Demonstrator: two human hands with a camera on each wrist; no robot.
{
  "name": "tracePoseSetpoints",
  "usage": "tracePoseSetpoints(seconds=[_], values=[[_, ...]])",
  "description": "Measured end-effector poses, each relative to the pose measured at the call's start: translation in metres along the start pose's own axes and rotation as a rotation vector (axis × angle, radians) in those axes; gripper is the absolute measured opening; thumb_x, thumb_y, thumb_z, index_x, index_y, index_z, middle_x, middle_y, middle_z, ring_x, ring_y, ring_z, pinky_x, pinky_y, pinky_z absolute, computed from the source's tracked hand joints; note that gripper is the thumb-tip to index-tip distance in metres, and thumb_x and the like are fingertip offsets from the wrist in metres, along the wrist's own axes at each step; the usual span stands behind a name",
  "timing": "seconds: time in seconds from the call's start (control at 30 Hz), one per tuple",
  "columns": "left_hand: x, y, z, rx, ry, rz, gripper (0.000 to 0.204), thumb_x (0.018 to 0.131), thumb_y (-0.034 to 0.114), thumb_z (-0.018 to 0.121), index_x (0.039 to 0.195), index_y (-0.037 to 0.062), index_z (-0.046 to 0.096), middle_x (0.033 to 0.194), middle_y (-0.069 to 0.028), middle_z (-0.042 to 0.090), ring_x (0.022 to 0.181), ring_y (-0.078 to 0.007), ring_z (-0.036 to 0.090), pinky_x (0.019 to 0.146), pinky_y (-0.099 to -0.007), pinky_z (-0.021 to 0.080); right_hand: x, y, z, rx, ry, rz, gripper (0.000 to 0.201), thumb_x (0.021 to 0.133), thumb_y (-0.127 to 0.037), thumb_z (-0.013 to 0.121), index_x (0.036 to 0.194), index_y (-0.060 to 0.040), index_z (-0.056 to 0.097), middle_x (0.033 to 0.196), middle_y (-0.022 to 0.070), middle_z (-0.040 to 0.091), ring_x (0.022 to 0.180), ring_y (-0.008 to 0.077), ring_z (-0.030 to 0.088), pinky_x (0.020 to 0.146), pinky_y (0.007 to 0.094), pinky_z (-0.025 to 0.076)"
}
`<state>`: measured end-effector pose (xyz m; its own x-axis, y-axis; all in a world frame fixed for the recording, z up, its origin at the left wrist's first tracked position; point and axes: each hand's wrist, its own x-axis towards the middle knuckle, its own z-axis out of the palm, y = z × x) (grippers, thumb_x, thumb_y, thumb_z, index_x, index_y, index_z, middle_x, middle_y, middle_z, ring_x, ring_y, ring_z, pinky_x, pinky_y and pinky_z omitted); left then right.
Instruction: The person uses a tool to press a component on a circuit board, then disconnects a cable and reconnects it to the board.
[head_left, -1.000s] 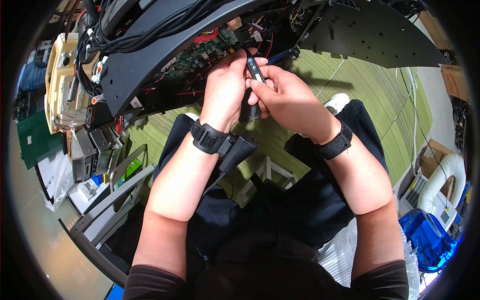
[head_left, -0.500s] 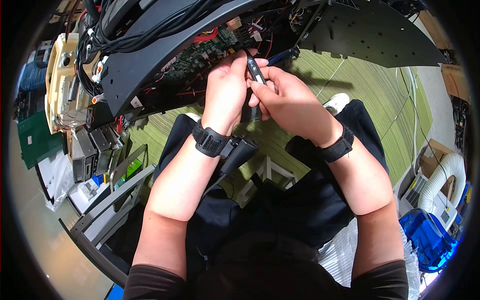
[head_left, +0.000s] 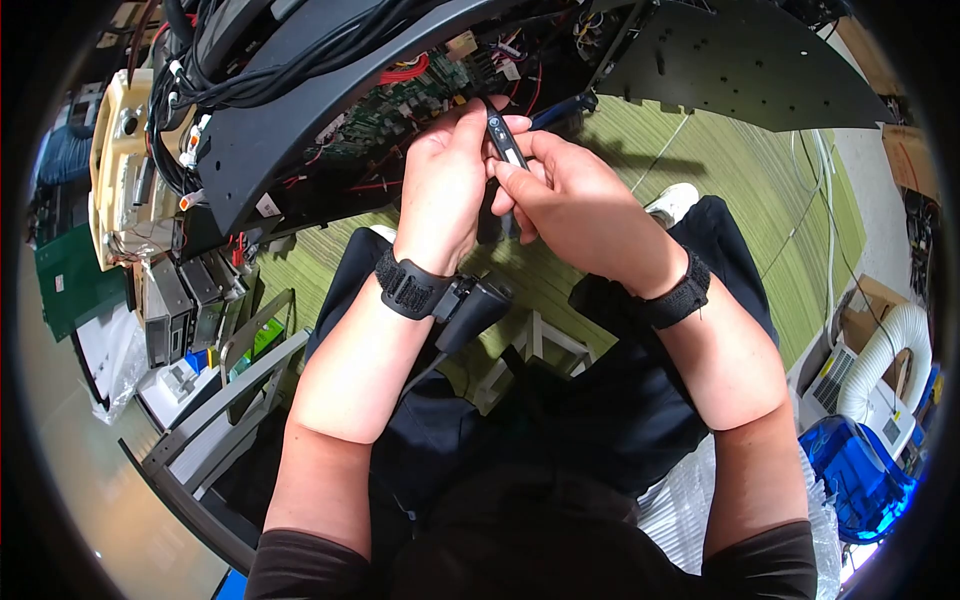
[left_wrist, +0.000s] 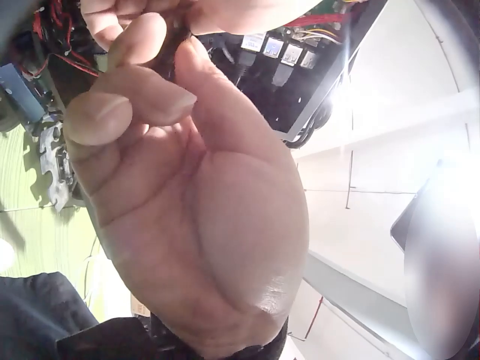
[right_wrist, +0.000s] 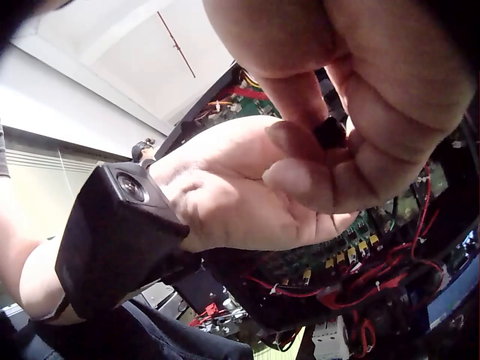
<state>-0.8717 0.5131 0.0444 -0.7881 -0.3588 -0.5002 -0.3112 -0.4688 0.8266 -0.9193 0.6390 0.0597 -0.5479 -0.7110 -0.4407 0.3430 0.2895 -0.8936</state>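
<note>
A slim black device (head_left: 504, 137) with a light label lies slanted between the two hands in the head view. The left hand (head_left: 447, 180) pinches its upper end between thumb and fingers. Curled round its lower part are the thumb and fingers of the right hand (head_left: 585, 205). In the left wrist view the left hand (left_wrist: 199, 195) has bent fingers, and the device is mostly hidden. A dark piece (right_wrist: 330, 133) shows between the right hand's fingers (right_wrist: 375, 112) in the right wrist view. Just beyond the hands sits a green circuit board (head_left: 400, 112).
A dark curved housing (head_left: 290, 110) with bundled black cables (head_left: 300, 62) surrounds the board. A black perforated panel (head_left: 730, 70) extends to the right. Metal boxes (head_left: 165, 310) stand at the left. A white hose (head_left: 870, 360) and blue object (head_left: 855, 475) are at the right.
Both hands and the device have shifted slightly left in the head view. The housing appears slightly shifted too. Both hands keep their hold.
</note>
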Motion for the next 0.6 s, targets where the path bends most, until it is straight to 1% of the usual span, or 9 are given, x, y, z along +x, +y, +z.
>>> tracePoseSetpoints(seconds=[0.03, 0.1, 0.17, 0.33, 0.5, 0.6], values=[[-0.0004, 0.0014, 0.001, 0.007, 0.003, -0.007, 0.035, 0.098, 0.024, 0.042, 0.117, -0.0036, 0.052, 0.097, -0.0136, 0.066, 0.069, -0.0154, 0.062, 0.056, -0.0239, 0.048, 0.0005, 0.0004, 0.0005, 0.0, 0.0, 0.001, 0.035, 0.091, -0.015, 0.051, 0.119, 0.0047, 0.047, 0.078, 0.0076, 0.063, 0.063, 0.011, 0.059, 0.054, 0.0246, 0.049], [-0.0006, 0.0022, 0.0017, 0.013, 0.006, -0.014, 0.036, 0.098, 0.024, 0.042, 0.117, -0.0037, 0.053, 0.098, -0.0134, 0.066, 0.069, -0.0151, 0.062, 0.054, -0.0236, 0.048, 0.0017, 0.0011, 0.0023, 0.005, 0.029, -0.012, 0.025, 0.094, -0.02, 0.051, 0.106, 0.0018, 0.053, 0.075, 0.0016, 0.061, 0.058, 0.0053, 0.05, 0.055, 0.021, 0.044], [0.0, 0.0022, 0.002, 0.012, 0.016, -0.004, 0.035, 0.097, 0.024, 0.042, 0.116, -0.0037, 0.053, 0.098, -0.0131, 0.066, 0.067, -0.0146, 0.061, 0.051, -0.023, 0.046, 0.0021, 0.0017, 0.0028, 0.024, 0.029, -0.014, 0.025, 0.094, -0.02, 0.051, 0.106, 0.0018, 0.053, 0.075, 0.0016, 0.061, 0.058, 0.0052, 0.05, 0.055, 0.0211, 0.045], [0.0023, 0.0023, 0.003, 0.026, 0.025, -0.005, 0.034, 0.097, 0.023, 0.041, 0.116, -0.0025, 0.053, 0.097, -0.0131, 0.066, 0.066, -0.014, 0.06, 0.05, -0.0227, 0.044, 0.0047, 0.0053, 0.001, 0.039, 0.02, -0.036, 0.025, 0.094, -0.02, 0.051, 0.105, 0.002, 0.053, 0.076, 0.0016, 0.06, 0.058, 0.0047, 0.05, 0.056, 0.0212, 0.045], [0.0029, 0.0025, 0.0023, 0.019, 0.015, -0.001, 0.034, 0.097, 0.023, 0.041, 0.115, -0.0019, 0.054, 0.098, -0.0137, 0.066, 0.06, -0.0132, 0.058, 0.044, -0.0225, 0.042, 0.0044, 0.001, 0.0003, 0.055, 0.0, 0.015, 0.025, 0.094, -0.02, 0.051, 0.104, 0.0021, 0.053, 0.076, 0.001, 0.06, 0.058, 0.0042, 0.05, 0.056, 0.0209, 0.045], [0.0029, 0.0026, 0.0027, 0.009, 0.023, 0.005, 0.034, 0.097, 0.023, 0.04, 0.115, -0.0022, 0.054, 0.098, -0.0144, 0.065, 0.057, -0.013, 0.057, 0.041, -0.0225, 0.04, 0.0047, 0.0007, 0.0, 0.047, -0.001, 0.004, 0.025, 0.094, -0.02, 0.051, 0.104, 0.0021, 0.053, 0.075, 0.0007, 0.06, 0.058, 0.0041, 0.05, 0.056, 0.0208, 0.045]])
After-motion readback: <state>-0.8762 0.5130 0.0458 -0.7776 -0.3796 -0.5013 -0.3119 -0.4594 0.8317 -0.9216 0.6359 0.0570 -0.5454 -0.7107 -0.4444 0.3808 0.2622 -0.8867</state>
